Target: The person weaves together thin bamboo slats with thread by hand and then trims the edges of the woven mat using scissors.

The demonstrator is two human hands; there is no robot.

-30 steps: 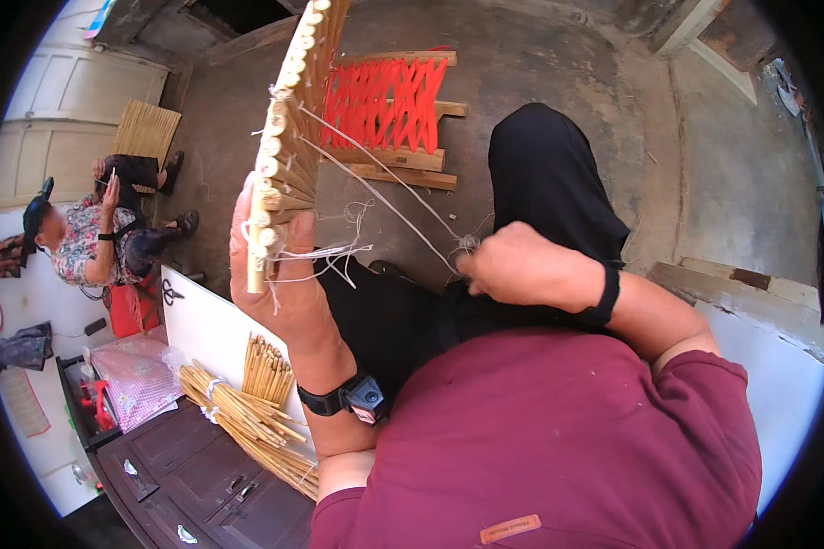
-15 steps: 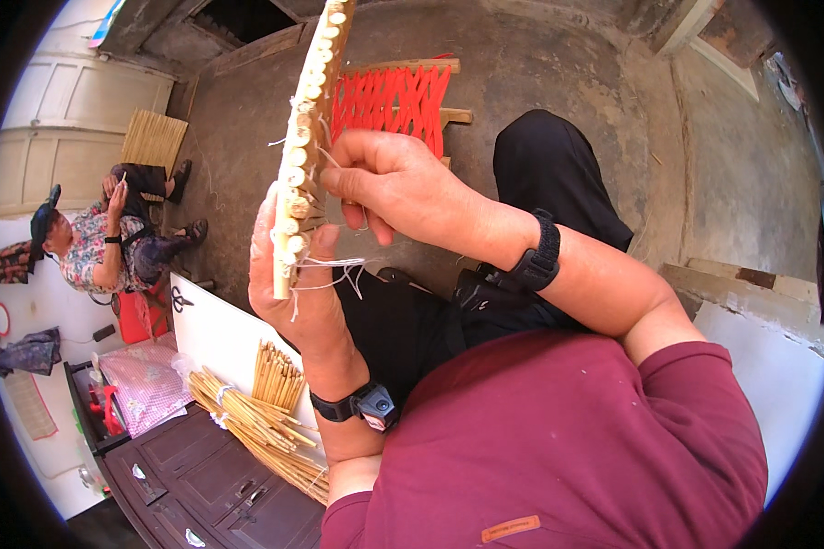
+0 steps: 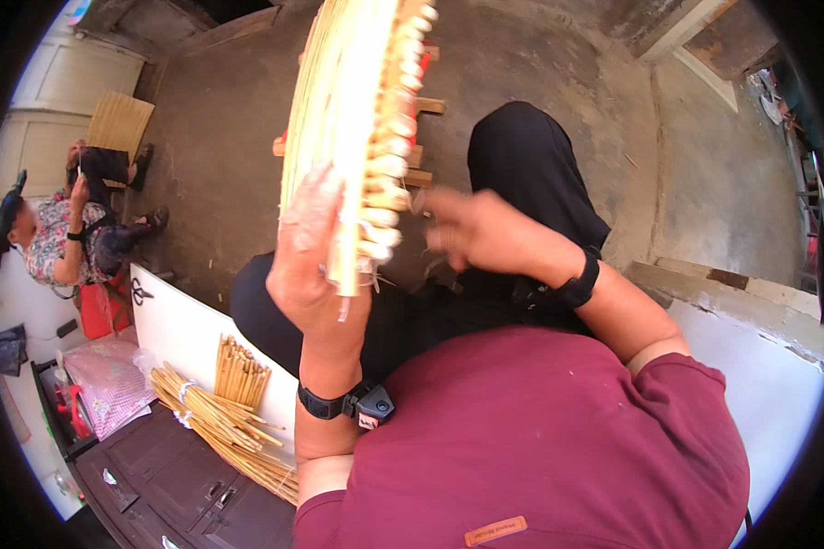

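A pale yellow mat (image 3: pixel 343 137) of thin bamboo slats stands upright and tilted, its right edge a row of knotted slat ends, threads dangling below.

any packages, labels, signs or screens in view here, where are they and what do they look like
Shirt label: small tan oblong patch on the maroon shirt's lower hem, at the bottom of the picture; its print is too small to tell.
Plastic bag: pink checked, see-through, lying on the dark cabinet at lower left.
Wrist device: small black body with a red and white tab, on the left wrist's black band; no lit screen shows.
No signs or screens in view.
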